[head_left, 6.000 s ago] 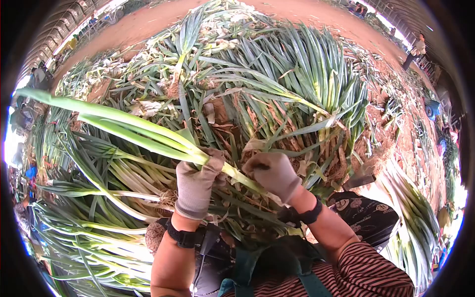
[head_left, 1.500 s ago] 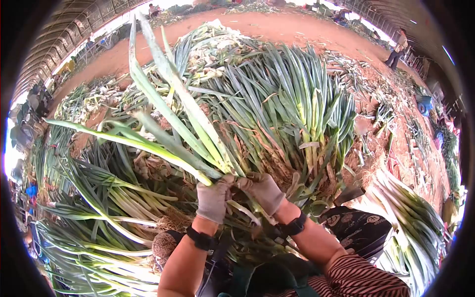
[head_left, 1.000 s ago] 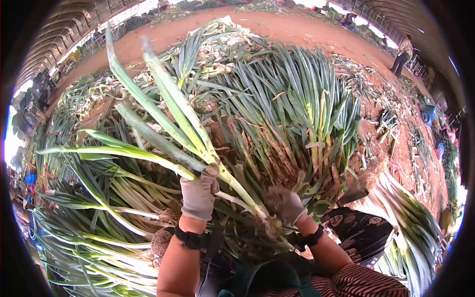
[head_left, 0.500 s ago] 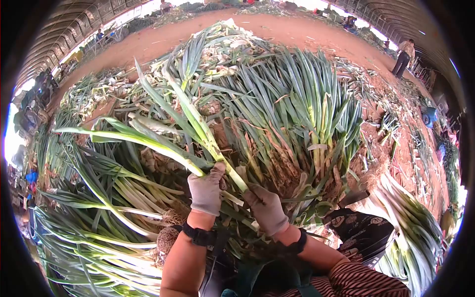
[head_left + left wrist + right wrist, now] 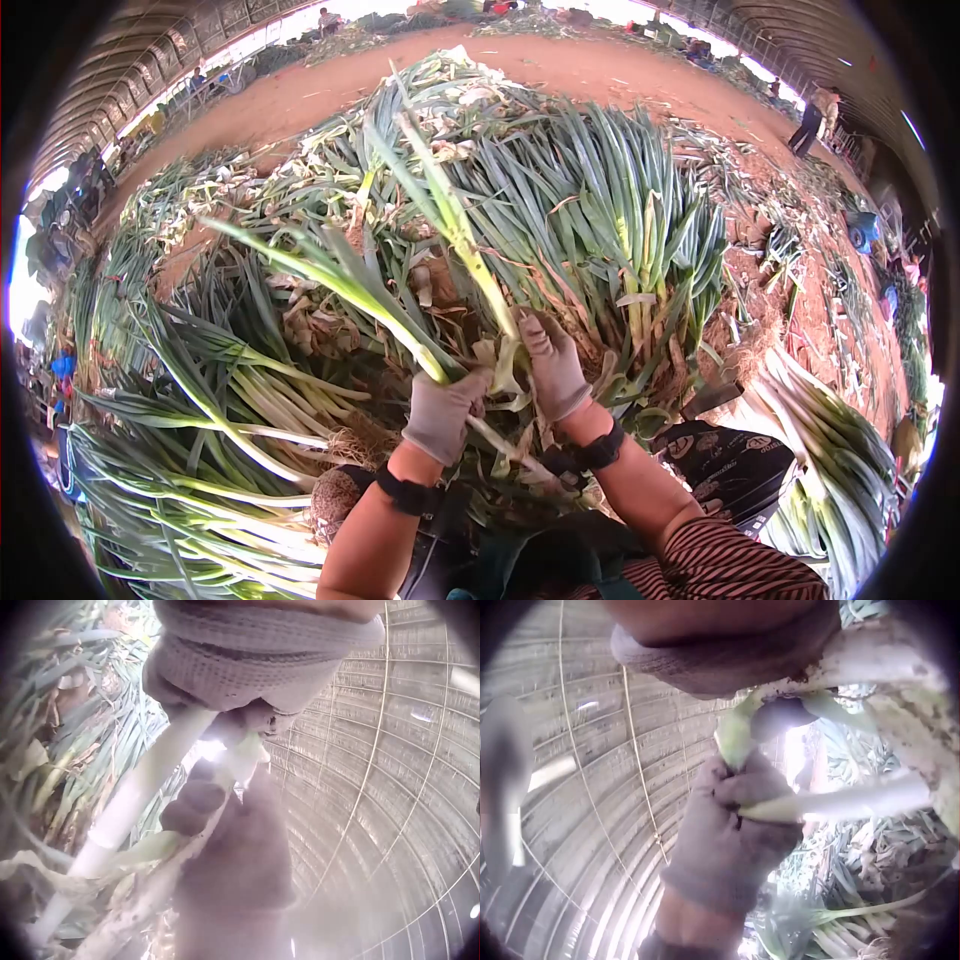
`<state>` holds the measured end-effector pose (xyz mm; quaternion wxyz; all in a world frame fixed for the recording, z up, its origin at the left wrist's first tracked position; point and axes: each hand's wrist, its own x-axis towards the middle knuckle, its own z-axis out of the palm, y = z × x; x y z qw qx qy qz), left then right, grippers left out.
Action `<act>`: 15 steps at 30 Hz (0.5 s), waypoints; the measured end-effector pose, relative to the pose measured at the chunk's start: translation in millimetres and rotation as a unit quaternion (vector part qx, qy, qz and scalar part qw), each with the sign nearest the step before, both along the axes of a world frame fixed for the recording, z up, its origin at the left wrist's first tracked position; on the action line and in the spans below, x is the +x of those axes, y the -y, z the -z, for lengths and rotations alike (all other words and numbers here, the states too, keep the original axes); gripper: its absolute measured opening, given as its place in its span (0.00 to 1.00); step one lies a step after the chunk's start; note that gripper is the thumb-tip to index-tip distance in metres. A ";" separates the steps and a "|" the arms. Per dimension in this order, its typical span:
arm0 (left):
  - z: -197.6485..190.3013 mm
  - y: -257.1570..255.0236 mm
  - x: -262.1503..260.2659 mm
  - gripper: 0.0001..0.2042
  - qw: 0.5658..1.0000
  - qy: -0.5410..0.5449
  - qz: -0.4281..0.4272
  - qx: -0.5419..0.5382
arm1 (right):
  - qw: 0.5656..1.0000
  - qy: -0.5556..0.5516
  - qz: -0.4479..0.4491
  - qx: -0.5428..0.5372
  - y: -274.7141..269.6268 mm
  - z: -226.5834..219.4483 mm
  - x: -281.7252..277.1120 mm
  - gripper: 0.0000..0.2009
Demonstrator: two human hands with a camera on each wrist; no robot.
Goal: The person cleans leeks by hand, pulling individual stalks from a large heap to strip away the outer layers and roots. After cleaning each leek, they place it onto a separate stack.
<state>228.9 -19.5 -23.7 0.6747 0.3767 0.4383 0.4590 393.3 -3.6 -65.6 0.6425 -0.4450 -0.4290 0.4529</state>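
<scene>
Left hand grips one green onion; right hand apparently pinches another onion

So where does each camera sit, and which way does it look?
Head: on the head, looking forward and down over heaped green onions; left hand, right hand, forearms show.
Left wrist: worn there, facing held stalks and roof; both hands show.
Right wrist: worn there, facing the same work; both hands show.
The wrist views share hands, stalks and roof.
</scene>
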 end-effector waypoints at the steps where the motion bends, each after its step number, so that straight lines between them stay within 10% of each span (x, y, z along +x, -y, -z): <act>1: -5.5 4.3 -1.3 0.07 0.999 -0.027 0.021 -0.005 | 0.998 0.042 -0.007 0.053 -5.8 3.2 8.1 0.16; 5: -23.1 7.7 -17.0 0.13 0.996 -0.077 0.008 -0.053 | 0.988 0.021 -0.049 -0.142 10.4 -51.5 26.3 0.22; 9: -21.9 -15.8 -48.3 0.12 0.995 -0.065 -0.058 0.045 | 0.982 0.150 -0.106 -0.049 40.9 -33.1 36.9 0.19; 10: -20.8 -17.9 -46.0 0.13 0.993 -0.039 -0.086 0.071 | 0.960 0.064 -0.182 -0.204 59.4 -44.8 37.9 0.18; 15: -22.6 -23.3 -28.5 0.12 0.979 -0.013 -0.162 0.121 | 0.953 0.203 -0.216 -0.063 86.9 -2.0 23.1 0.20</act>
